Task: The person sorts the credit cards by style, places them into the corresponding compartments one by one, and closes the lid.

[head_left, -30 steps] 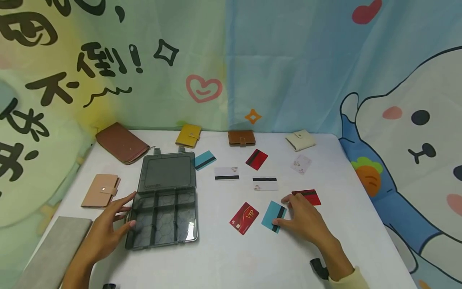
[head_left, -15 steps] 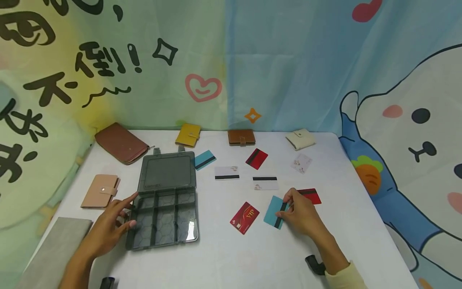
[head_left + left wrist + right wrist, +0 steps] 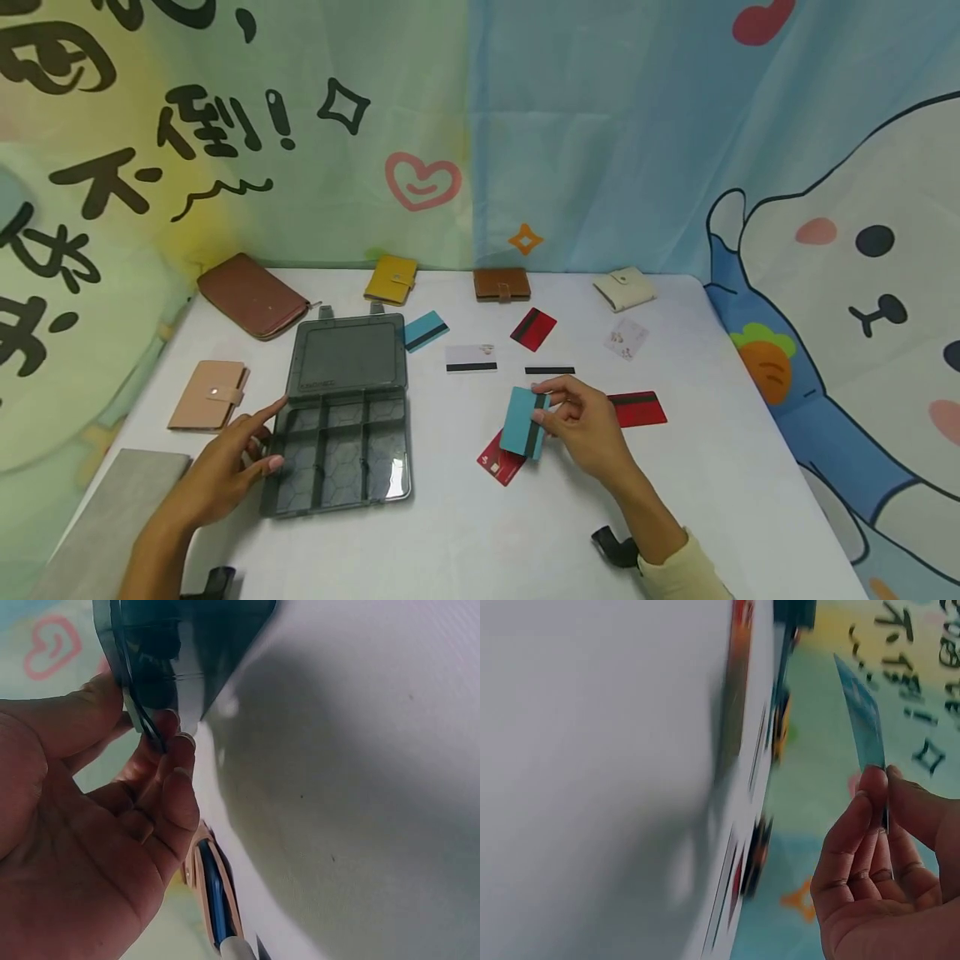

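My right hand (image 3: 585,425) pinches a light blue card with a dark stripe (image 3: 517,421) between thumb and fingers, clear of the table. The card overlaps a red VIP card (image 3: 498,462) in the head view; in the right wrist view the blue card (image 3: 862,712) stands nearly edge-on above the fingertips. With its thumb and fingers at the left side, my left hand (image 3: 221,475) holds an open, dark translucent compartment box (image 3: 341,454). Its lid lies folded back. The left wrist view has the box's corner (image 3: 187,660) between thumb and curled fingers.
Striped cards lie about, among them a blue one (image 3: 426,332), red ones (image 3: 534,330) (image 3: 637,408) and a white one (image 3: 471,358). Wallets line the back: yellow (image 3: 392,281), brown (image 3: 502,285), cream (image 3: 625,290). Brown (image 3: 253,297), tan (image 3: 209,396) and grey (image 3: 123,508) cases stand left.
My right hand has taken hold of the blue card, lifted it off the table and carried it left over the red VIP card. The left hand stays at the box.
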Motion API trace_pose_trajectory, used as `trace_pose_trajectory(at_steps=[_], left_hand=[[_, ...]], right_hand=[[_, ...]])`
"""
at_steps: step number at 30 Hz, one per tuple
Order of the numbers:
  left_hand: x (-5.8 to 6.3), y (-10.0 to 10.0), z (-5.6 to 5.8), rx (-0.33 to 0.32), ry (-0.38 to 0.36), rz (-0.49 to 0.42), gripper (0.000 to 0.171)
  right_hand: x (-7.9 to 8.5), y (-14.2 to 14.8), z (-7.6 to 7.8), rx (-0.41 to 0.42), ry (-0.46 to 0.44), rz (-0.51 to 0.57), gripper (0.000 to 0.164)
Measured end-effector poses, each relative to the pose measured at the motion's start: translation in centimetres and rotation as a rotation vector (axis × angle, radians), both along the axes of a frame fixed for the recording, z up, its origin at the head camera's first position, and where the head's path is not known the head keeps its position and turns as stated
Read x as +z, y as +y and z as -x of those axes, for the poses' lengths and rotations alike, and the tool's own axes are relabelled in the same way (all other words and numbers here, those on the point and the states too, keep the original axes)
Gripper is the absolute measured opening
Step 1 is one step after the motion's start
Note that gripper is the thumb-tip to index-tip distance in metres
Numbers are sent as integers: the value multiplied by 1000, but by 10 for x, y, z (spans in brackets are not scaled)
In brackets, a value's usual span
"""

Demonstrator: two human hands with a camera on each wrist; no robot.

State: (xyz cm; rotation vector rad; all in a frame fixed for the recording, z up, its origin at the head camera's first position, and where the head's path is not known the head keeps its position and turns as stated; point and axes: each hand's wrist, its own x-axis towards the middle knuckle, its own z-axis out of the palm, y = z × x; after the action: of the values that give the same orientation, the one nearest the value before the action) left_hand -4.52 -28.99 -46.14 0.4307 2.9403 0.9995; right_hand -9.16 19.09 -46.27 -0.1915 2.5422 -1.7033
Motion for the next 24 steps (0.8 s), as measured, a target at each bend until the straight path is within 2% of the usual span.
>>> trace_pose_trajectory(at_steps=[7,14,17,21,24], left_hand=[[1,1,0,9,-34,1,80],[2,2,0,19,-44,9,80],[3,2,1,28,-50,-1,80],[4,3,1,38,-59,-10,79],[4,3,1,40,-57,-12,78]], right_hand=[[0,-51,6,147,-28,56,27],[-1,-101,8,291,-73,107,29],[0,-119,8,324,-86,124,31],[-1,-139,7,347,-78,85,30],[-3,-150,7,358,-41,9,28]])
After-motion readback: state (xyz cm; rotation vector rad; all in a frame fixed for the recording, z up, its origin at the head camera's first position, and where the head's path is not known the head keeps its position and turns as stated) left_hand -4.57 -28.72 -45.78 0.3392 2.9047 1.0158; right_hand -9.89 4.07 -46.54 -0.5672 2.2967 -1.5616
